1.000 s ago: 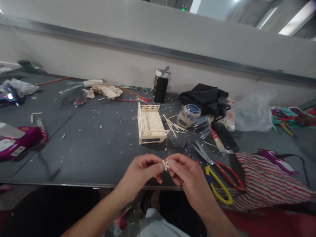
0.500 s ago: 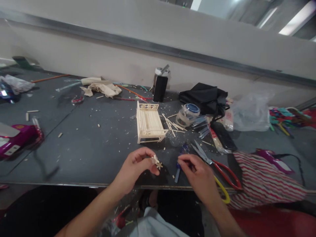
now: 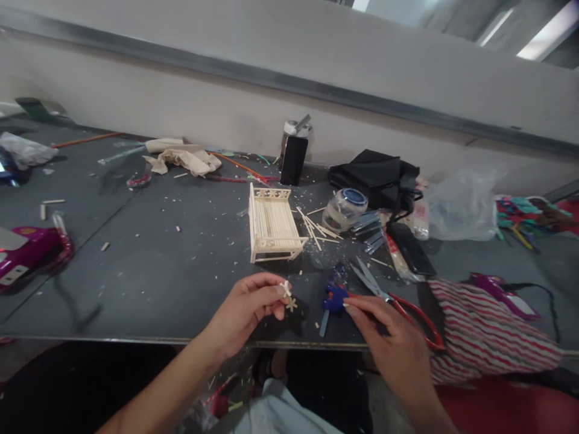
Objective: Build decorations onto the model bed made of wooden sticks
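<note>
Near the front edge of the dark table, my left hand [image 3: 251, 307] pinches a small pale star-shaped wooden piece [image 3: 285, 290] between thumb and fingers. A second small star [image 3: 292, 303] shows just below it; whether the two touch I cannot tell. My right hand [image 3: 389, 331] has its thumb and index finger together over the edge of a blue tool [image 3: 333, 298] with a clear stick poking out. A tiny pale spot shows at those fingertips, too small to name. Beyond both hands stands a miniature bed [image 3: 274, 223] built of thin wooden sticks.
Large red-handled scissors [image 3: 371, 277] lie beside my right hand, near a striped cloth [image 3: 484, 325]. Loose wooden sticks [image 3: 316, 229], a clear jar [image 3: 344, 209] and a phone [image 3: 411, 248] lie farther back. A purple device [image 3: 27, 253] sits at left.
My right hand has shifted right, uncovering more of the blue tool. The stars in my left hand have turned slightly and show more clearly.
</note>
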`<action>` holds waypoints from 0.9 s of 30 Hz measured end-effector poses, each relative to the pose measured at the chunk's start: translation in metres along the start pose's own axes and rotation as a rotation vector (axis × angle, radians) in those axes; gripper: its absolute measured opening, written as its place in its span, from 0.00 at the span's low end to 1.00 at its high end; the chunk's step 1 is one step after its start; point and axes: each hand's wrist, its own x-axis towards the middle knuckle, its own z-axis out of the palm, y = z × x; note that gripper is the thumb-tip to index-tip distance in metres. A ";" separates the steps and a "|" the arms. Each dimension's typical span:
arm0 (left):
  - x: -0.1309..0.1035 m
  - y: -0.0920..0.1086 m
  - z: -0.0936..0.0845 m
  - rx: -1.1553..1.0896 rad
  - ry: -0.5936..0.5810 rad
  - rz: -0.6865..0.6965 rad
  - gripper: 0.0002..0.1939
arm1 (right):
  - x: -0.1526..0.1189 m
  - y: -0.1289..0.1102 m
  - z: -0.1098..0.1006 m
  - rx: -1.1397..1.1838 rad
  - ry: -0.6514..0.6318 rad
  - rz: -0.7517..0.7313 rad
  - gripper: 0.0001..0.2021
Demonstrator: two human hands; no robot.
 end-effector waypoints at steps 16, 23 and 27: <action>-0.010 0.019 0.000 0.072 -0.037 0.072 0.03 | 0.016 -0.041 0.019 0.065 0.003 -0.159 0.07; -0.030 0.055 -0.009 0.056 -0.264 0.293 0.04 | 0.023 -0.030 0.044 -0.306 -0.119 -0.323 0.11; -0.038 0.064 -0.011 0.102 -0.315 0.312 0.05 | 0.028 -0.026 0.046 -0.323 -0.113 -0.335 0.11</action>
